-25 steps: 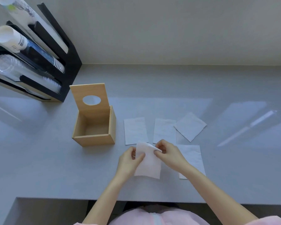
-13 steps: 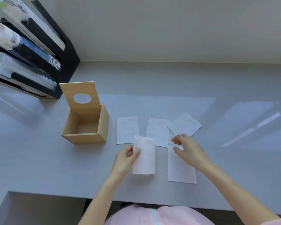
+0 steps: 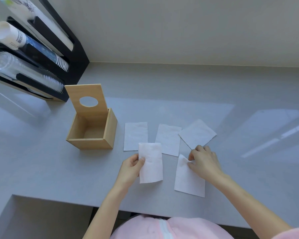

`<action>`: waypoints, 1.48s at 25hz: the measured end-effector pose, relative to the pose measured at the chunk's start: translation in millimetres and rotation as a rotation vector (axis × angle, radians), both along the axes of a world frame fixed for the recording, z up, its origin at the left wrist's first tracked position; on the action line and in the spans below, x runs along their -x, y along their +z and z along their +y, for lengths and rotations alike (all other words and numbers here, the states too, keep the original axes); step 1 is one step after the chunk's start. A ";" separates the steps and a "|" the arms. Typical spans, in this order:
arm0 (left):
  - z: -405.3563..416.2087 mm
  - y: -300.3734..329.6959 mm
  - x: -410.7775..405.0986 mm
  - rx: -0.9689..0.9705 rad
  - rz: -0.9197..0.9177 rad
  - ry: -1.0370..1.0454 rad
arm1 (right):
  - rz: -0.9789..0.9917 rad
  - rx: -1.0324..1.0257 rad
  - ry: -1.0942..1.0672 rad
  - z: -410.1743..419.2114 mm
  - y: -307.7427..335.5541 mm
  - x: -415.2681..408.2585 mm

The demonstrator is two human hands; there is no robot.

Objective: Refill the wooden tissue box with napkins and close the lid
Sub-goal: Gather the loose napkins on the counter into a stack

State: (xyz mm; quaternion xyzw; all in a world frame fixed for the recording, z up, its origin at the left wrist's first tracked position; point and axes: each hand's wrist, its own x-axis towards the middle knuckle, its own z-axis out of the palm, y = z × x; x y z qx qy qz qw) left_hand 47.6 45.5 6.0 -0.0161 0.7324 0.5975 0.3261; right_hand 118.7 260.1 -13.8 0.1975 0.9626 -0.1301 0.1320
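Observation:
The wooden tissue box (image 3: 91,143) stands open and empty at centre left, its lid (image 3: 86,100) with a round hole raised upright at the back. My left hand (image 3: 130,167) pinches the left edge of a folded white napkin (image 3: 151,163), held just right of the box. My right hand (image 3: 203,160) pinches the top corner of another napkin (image 3: 188,180) lying flat near the front edge. Three more napkins lie flat behind: one (image 3: 135,135) left, one (image 3: 168,139) in the middle, one (image 3: 197,133) turned at an angle on the right.
A black cup dispenser rack (image 3: 59,54) with stacks of paper and clear cups stands at the back left, close behind the box. The grey counter (image 3: 231,169) ends in a front edge just below my forearms. A wall runs along the back.
My right hand let go of the folded napkin, moved right and pinched the top corner of the napkin near the front edge. My left hand kept the folded napkin.

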 end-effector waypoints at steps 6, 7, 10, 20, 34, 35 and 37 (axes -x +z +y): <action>-6.2 0.1 2.9 0.016 -0.021 0.026 | 0.038 0.118 0.049 -3.5 12.5 3.2; -6.1 0.3 4.0 0.019 -0.023 0.021 | 0.038 0.183 0.039 -2.5 17.6 4.8; -3.7 0.6 6.7 0.003 -0.056 0.010 | 0.048 0.459 0.007 0.4 37.8 8.9; 9.8 4.6 19.8 -0.185 -0.294 -0.207 | -0.063 1.060 0.067 -16.3 86.1 42.0; 14.6 9.5 17.7 -0.216 -0.372 -0.248 | 0.076 0.831 -0.060 -26.2 57.1 53.2; 14.4 8.9 17.8 -0.220 -0.370 -0.247 | 0.083 0.828 -0.064 -26.2 55.6 53.3; 14.3 7.8 17.6 -0.212 -0.345 -0.252 | 0.093 0.830 -0.087 -25.7 51.6 53.6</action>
